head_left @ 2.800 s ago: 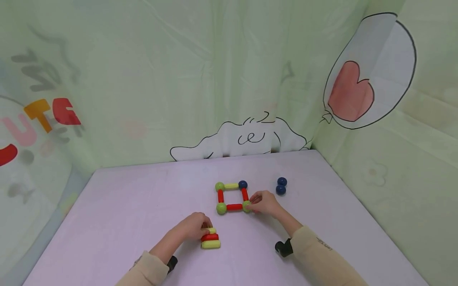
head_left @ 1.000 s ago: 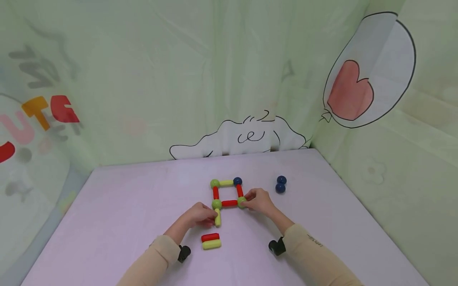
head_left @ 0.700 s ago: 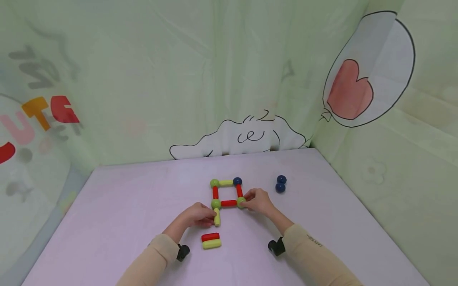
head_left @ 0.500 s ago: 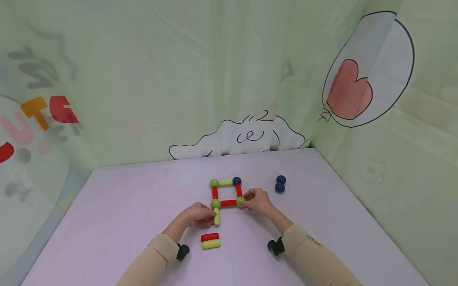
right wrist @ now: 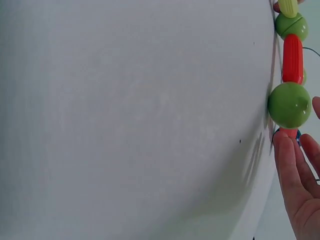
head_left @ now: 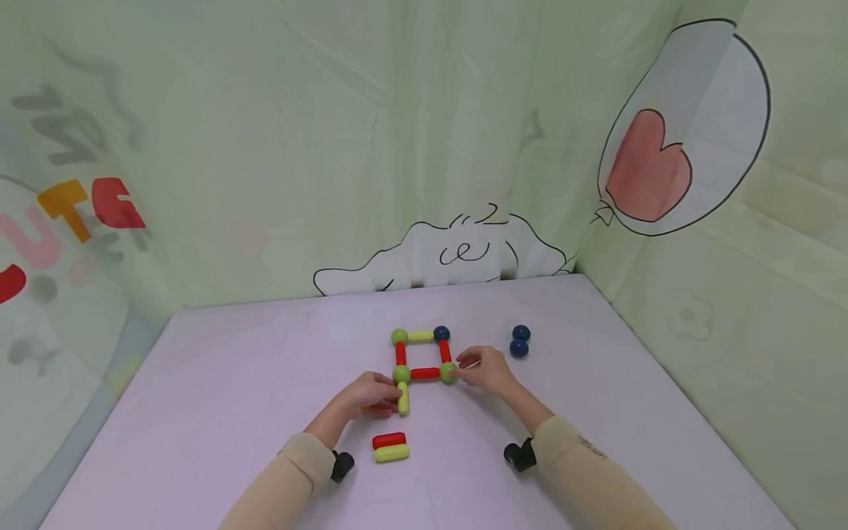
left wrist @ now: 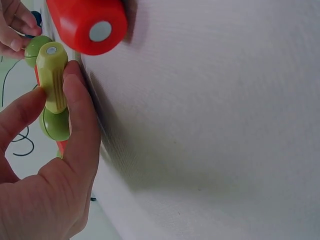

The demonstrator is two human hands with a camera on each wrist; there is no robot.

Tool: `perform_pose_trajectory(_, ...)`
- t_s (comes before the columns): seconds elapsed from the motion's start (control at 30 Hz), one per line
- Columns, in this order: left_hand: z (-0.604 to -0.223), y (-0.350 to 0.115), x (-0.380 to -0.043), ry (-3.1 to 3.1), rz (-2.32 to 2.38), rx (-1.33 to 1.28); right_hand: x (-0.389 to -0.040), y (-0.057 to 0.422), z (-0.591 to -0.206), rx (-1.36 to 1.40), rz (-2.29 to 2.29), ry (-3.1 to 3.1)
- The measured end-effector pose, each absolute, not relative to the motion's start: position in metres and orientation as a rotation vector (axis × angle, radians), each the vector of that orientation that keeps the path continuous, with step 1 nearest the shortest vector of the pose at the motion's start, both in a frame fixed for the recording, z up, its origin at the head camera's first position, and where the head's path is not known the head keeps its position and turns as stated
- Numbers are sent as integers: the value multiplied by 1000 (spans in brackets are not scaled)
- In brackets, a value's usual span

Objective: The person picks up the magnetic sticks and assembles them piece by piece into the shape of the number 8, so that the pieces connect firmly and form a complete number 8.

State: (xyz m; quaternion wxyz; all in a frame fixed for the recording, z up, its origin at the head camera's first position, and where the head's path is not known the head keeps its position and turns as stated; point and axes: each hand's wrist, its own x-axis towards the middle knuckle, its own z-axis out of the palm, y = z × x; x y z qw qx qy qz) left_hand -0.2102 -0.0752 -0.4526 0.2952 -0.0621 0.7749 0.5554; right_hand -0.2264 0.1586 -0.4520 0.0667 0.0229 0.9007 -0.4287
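My left hand (head_left: 369, 396) pinches a yellow magnetic rod (head_left: 403, 400) between thumb and fingers. One end of that rod meets the front-left green ball (head_left: 401, 374) of a square built from rods and balls. Red rods (head_left: 425, 373) form three sides; a yellow rod (head_left: 420, 336) forms the back one. Its back corners are a green ball (head_left: 399, 336) and a dark blue ball (head_left: 442, 334). Beside the front-right green ball (right wrist: 290, 105) is my right hand (head_left: 489, 370), its fingers loosely extended and thumb apart from the ball in the right wrist view.
A loose red rod (head_left: 389, 440) and a yellow rod (head_left: 391, 453) lie side by side in front of the square. Two dark blue balls (head_left: 520, 341) sit at the right. A printed curtain (head_left: 265, 184) stands behind the table (head_left: 252, 383).
My left hand has taken the yellow rod from the stack and brought it up to the front-left green ball. My right hand has let go of the front-right ball, shifting slightly right.
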Motion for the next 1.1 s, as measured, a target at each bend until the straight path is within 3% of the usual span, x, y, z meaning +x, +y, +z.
perform_pose_trajectory(1.1, -454, -72, -213, 2051, 1509, -139, -223, 240, -442, -64, -1270, 3088)
